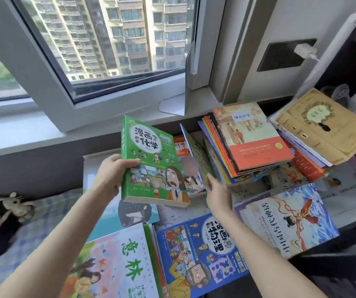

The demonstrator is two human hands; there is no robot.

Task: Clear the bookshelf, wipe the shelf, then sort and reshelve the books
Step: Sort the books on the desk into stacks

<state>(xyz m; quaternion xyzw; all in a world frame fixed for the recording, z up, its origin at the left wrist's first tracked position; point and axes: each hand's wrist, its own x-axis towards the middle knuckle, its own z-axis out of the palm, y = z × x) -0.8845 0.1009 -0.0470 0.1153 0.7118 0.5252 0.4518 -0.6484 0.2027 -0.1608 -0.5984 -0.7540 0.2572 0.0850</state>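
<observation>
Sorting: left hand (112, 175) is pinching the green book (149, 160), thumb on cover, holding it mid-air. Right hand (218, 194) is reaching the tilted book (196, 151); its fingers' hold, can't tell. Prob. best stacking green w/ the blue book (200, 254), similar cover style.

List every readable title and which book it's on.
"漫画化学": green book in the left hand.
"漫画物理": blue book, upside down.
"意林": pink book.
"中国古代神话": wave-cover book, turned sideways.
"城南旧事": label on the orange book, faint.
Title on the tan book and all small print: too blurred.
</observation>
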